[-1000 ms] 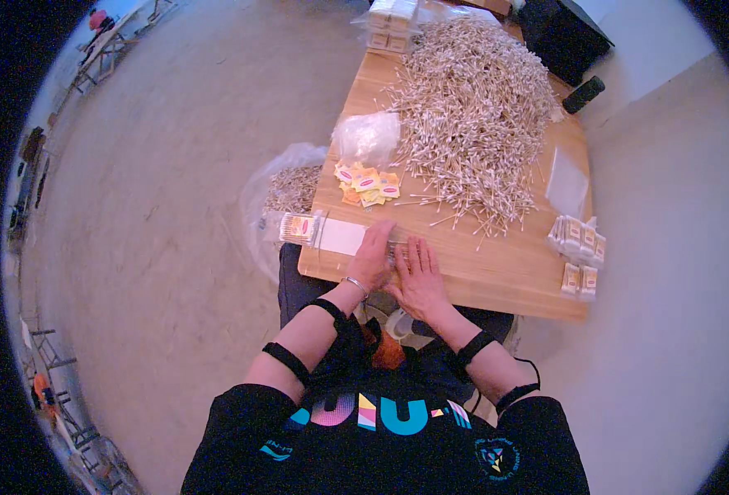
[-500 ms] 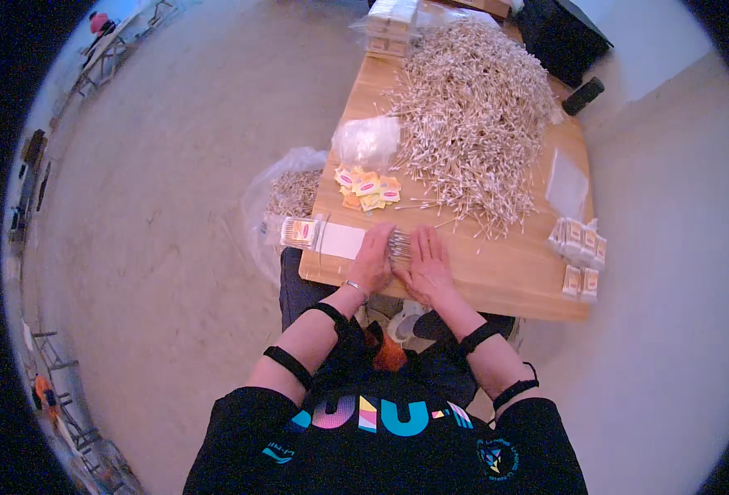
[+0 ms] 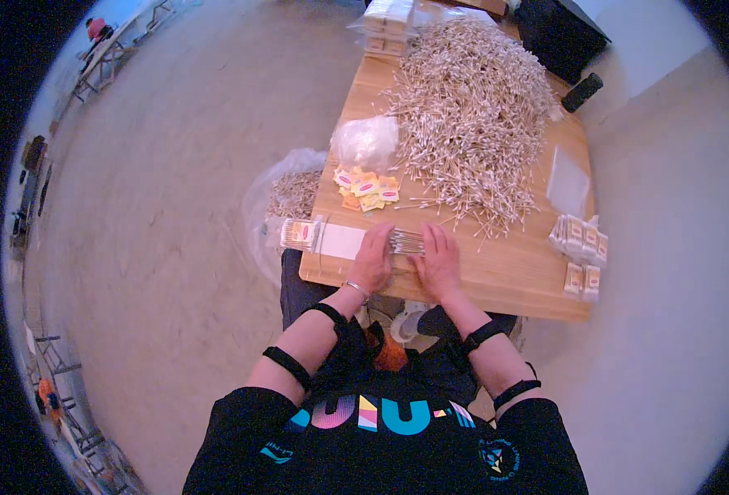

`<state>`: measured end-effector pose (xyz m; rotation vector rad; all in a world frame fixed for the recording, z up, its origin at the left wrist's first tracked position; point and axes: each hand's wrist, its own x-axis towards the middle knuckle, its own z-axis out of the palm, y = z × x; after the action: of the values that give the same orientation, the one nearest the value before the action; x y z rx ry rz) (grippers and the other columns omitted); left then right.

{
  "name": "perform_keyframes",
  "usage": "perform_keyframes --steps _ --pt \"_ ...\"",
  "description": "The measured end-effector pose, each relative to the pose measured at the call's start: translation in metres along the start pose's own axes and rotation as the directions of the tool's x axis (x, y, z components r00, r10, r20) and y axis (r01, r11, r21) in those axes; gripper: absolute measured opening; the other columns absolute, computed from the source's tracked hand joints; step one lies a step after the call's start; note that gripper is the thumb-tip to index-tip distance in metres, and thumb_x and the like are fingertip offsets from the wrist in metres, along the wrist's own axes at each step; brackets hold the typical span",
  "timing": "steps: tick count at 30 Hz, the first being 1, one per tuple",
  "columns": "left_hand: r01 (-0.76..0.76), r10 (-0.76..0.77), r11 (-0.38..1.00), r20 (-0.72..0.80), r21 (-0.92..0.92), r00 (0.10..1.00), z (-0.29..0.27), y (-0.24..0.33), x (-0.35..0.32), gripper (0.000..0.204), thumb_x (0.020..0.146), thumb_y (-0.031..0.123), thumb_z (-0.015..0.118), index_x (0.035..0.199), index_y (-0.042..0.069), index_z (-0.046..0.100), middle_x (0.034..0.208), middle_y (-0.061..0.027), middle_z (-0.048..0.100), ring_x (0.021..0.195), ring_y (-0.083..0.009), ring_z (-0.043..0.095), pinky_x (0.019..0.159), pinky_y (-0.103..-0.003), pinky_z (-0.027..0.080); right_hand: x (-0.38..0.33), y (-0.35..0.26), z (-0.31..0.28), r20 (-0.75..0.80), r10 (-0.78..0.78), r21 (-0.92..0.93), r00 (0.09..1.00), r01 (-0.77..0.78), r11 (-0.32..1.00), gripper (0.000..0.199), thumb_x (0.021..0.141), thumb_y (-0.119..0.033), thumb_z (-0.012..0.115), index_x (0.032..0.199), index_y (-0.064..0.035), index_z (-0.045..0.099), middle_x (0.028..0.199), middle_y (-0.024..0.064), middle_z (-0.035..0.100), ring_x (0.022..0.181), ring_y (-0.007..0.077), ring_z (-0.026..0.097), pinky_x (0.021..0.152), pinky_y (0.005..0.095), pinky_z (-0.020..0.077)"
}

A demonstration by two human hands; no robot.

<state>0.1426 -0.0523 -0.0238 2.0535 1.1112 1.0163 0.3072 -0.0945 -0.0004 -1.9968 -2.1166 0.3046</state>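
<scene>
Pale concrete floor spreads round a wooden table point(image 3: 496, 276) seen from above; the person stands at its near edge, both forearms coming up from below and bent inward so the hands meet over the wood. Left hand point(image 3: 373, 257) lies palm down, wrist cocked slightly right, its fingers point(image 3: 381, 235) stretched forward and laid along the left end of a small bundle of cotton swabs point(image 3: 406, 242); right hand point(image 3: 439, 262) mirrors it, palm down, fingers point(image 3: 432, 239) extended and pressed against the bundle's right side. Neither hand is clenched; the fingers are flat and close together, hemming the bundle between them, though whether they lift it or only press it on the table cannot be told. That bundle sits near the table's front edge, just right of a white flat packet point(image 3: 341, 242) and a clear box of swabs point(image 3: 300, 233); beyond it lie small orange and yellow labels point(image 3: 367, 187), a crumpled clear bag point(image 3: 365, 142) and a great heap of loose swabs point(image 3: 472, 107); filled packets point(image 3: 580, 247) are stacked at the right edge.
</scene>
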Motion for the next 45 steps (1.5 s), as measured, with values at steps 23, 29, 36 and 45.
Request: perform_keyframes --steps 23,29,36,45 --pt "0.008 -0.007 1.000 -0.012 0.004 1.000 0.004 -0.003 -0.001 0.042 0.082 -0.001 0.047 0.124 0.002 0.042 0.122 -0.0228 0.046 0.116 -0.0391 0.043 0.100 -0.043 0.036 -0.012 -0.023 0.008 0.137 -0.054 -0.175 0.989 0.078 0.981 0.090 0.078 -0.054 0.054 0.138 0.0054 0.022 0.146 0.0238 0.017 0.137 0.0366 0.009 0.112 0.0476 0.0064" --pt "0.011 -0.012 0.999 -0.040 -0.038 0.999 0.000 -0.005 -0.002 0.038 0.085 0.002 0.047 0.122 0.003 0.044 0.122 -0.0219 0.048 0.117 -0.0386 0.043 0.101 -0.042 0.034 -0.002 -0.021 0.003 0.098 -0.113 -0.123 0.989 0.125 0.985 0.085 0.079 -0.047 0.057 0.139 0.0032 0.022 0.146 0.0204 0.019 0.137 0.0357 0.012 0.111 0.0472 0.0091" --pt "0.309 -0.356 0.884 -0.074 -0.352 0.932 0.002 0.001 0.006 0.036 0.086 0.003 0.043 0.122 0.001 0.048 0.117 -0.0218 0.054 0.111 -0.0318 0.052 0.096 -0.035 0.039 0.000 -0.014 0.018 -0.175 -0.078 0.178 0.981 0.110 0.978 0.055 0.083 -0.022 0.054 0.129 0.0024 0.036 0.133 0.0200 0.038 0.126 0.0363 0.032 0.108 0.0458 0.0207" --pt "0.344 -0.452 0.719 -0.029 -0.604 0.892 0.020 0.001 0.013 0.043 0.091 0.013 0.041 0.131 -0.002 0.041 0.129 -0.0169 0.048 0.121 -0.0240 0.045 0.102 -0.032 0.032 0.011 0.005 0.031 -0.323 0.334 0.710 0.885 -0.006 0.704 0.035 0.085 -0.007 0.045 0.119 0.0010 0.047 0.123 0.0165 0.048 0.118 0.0274 0.044 0.102 0.0336 0.0312"
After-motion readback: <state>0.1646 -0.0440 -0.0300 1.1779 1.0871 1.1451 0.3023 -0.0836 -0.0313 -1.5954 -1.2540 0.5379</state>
